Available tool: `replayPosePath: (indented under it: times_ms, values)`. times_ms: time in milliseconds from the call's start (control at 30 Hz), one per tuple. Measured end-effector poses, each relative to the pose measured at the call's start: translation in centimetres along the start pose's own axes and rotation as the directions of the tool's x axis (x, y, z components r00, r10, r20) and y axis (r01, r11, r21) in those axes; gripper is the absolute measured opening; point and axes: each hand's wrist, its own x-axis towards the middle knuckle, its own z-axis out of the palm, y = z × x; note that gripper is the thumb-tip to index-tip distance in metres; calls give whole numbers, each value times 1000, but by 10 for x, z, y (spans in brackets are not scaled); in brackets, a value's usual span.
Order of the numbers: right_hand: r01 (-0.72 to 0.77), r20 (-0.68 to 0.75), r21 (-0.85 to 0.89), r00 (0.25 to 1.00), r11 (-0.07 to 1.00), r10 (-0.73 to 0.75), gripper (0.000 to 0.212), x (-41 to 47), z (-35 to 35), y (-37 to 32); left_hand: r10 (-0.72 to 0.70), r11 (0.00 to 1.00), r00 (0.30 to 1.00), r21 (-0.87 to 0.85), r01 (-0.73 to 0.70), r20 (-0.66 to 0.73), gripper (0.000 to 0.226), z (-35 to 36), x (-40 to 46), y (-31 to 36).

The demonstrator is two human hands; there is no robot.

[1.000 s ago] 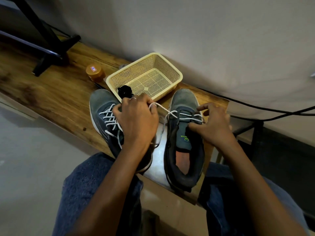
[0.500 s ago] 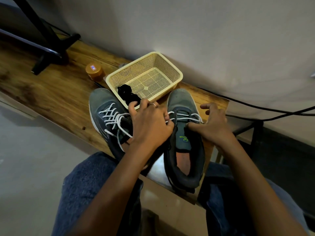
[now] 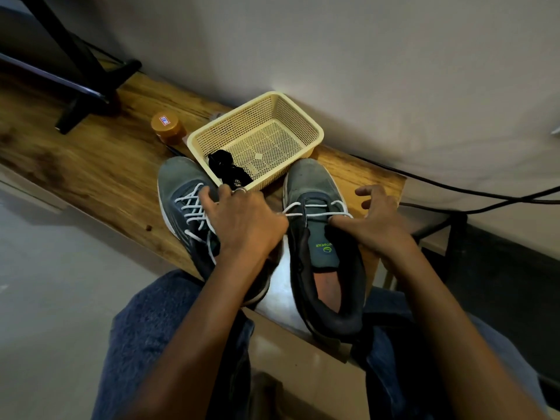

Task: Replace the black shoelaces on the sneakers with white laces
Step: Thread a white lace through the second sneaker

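On the worn wooden bench top point(image 3: 100, 165), two grey mesh sneakers sit side by side with toes against a cream perforated plastic basket point(image 3: 315, 131). The left grey sneaker point(image 3: 181, 183) is already criss-crossed with a white lace up most of its eyelets; the right grey sneaker point(image 3: 312, 183) carries only its first two or so rows of thin white lace point(image 3: 315, 209), tongue laid open.

The left hand point(image 3: 242, 225) lies between the shoes, its fingers curled at the lace where it leaves the inner eyelets — it appears to pinch that end, though the fingertips are hidden. The right hand point(image 3: 375, 222) pinches the lace at the outer eyelet with thumb and forefinger, its other fingers spread loose.

To do this step well, I would draw both ends out evenly so the rows lie flat and untwisted, steady the shoe against the basket, then feed each tip from beneath the next eyelet, keeping the tongue centred.

By count: two sneakers, two white laces — one per shoe — one basket holding a single dark bundle of black shoelaces point(image 3: 227, 171) in its near corner, and one small amber jar with an orange lid point(image 3: 168, 125) standing just beside the basket.
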Motion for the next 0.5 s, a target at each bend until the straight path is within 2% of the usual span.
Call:
replayPosePath:
  times_ms: [100,233,300,400,500]
  values:
    - [7,-9,2,1000,1000,-7,70,0,1,0,5,1000,999,0,-5,-41,28,0,1,-3]
    - [10,-2,6,1000,1000,-10,66,1,1,1,243,957,963,-135,-257,-117,30,3,1,1]
    - [11,-3,-8,1000,1000,-11,64,2,0,2,328,917,934,-190,-351,-144,23,5,0,5]
    - [4,-7,-1,1000,1000,-4,63,2,0,2,298,918,935,-212,-336,-193,10,6,1,3]
    - [-7,-3,7,1000,1000,7,64,2,0,3,260,940,949,-177,-290,-176,11,8,1,0]
